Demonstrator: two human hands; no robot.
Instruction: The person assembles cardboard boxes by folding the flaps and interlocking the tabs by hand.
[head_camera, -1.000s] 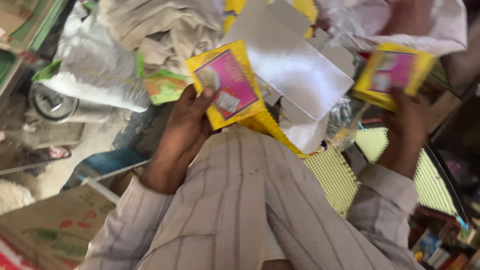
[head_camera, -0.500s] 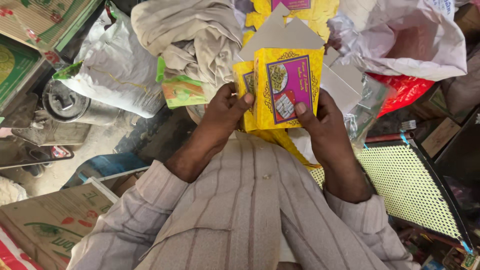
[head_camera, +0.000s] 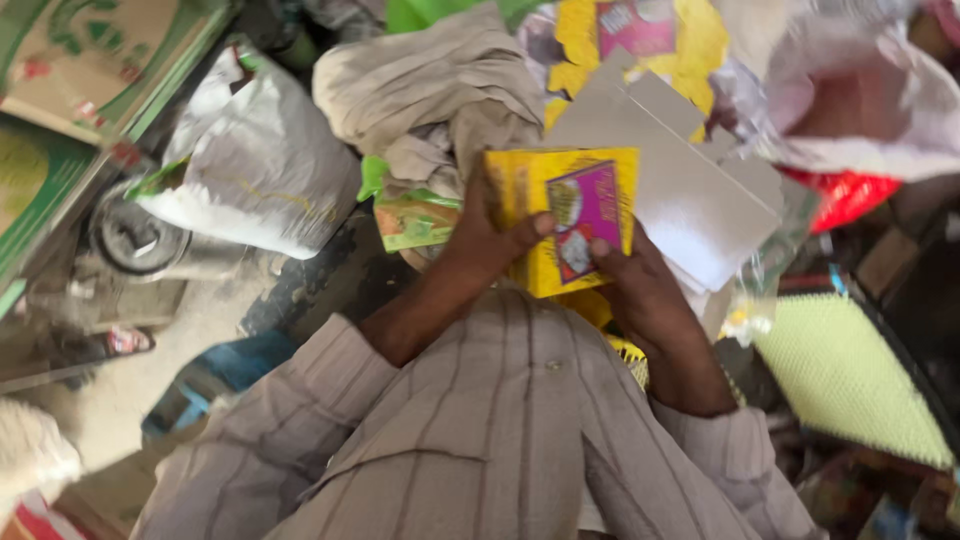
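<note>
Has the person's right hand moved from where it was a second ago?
Yes. The right hand came in leftward from beside the grey cardboard sheet to join the left hand on the yellow box.

A cluttered packing or storeroom corner of a small shop or workshop, seen from above, with goods and packaging piled on every side. At ten o'clock lie printed green and brown cardboard cartons (head_camera: 90, 60), at nine o'clock a full white plastic sack (head_camera: 255, 170), and at twelve o'clock crumpled beige cloth (head_camera: 430, 90) beside unfolded flat grey card box blanks (head_camera: 690, 190) and yellow printed cartons (head_camera: 625, 40). At two o'clock sit white and red plastic bags (head_camera: 850, 120), at four o'clock a pale green mesh chair seat (head_camera: 850, 375), and at eight o'clock a bare dusty concrete floor (head_camera: 150, 370).
</note>
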